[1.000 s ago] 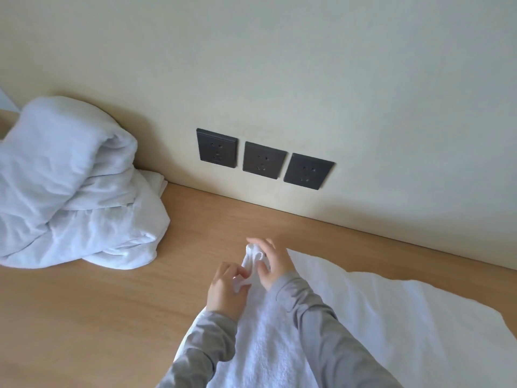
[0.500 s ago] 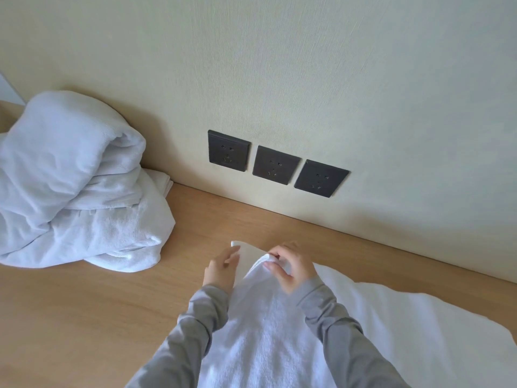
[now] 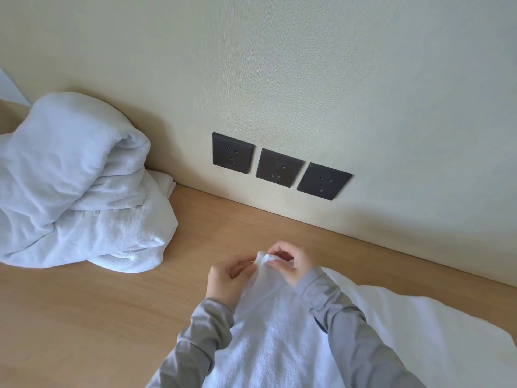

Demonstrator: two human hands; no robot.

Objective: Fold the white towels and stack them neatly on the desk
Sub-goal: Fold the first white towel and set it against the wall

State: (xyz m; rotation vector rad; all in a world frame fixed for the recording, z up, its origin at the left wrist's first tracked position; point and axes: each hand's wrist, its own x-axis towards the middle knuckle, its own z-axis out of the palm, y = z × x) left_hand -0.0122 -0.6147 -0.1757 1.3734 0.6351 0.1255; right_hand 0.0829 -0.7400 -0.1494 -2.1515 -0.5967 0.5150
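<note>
Pinching the raised, bunched corner of a white terry towel [image 3: 279,345], the left hand [image 3: 223,284] and right hand [image 3: 293,266] meet close together above the light wooden surface [image 3: 98,317]. Both sets of fingers [image 3: 281,251] are curled and clamped on that corner, the left on its near side, the right over its top. The rest of this towel lies spread on the surface, running toward the lower right beneath grey sleeves [image 3: 363,345]. A loose heap of white towels [image 3: 70,186] sits well apart at the left, against the cream wall [image 3: 307,65]. Three dark square sockets [image 3: 279,168] line the wall just above the surface.
</note>
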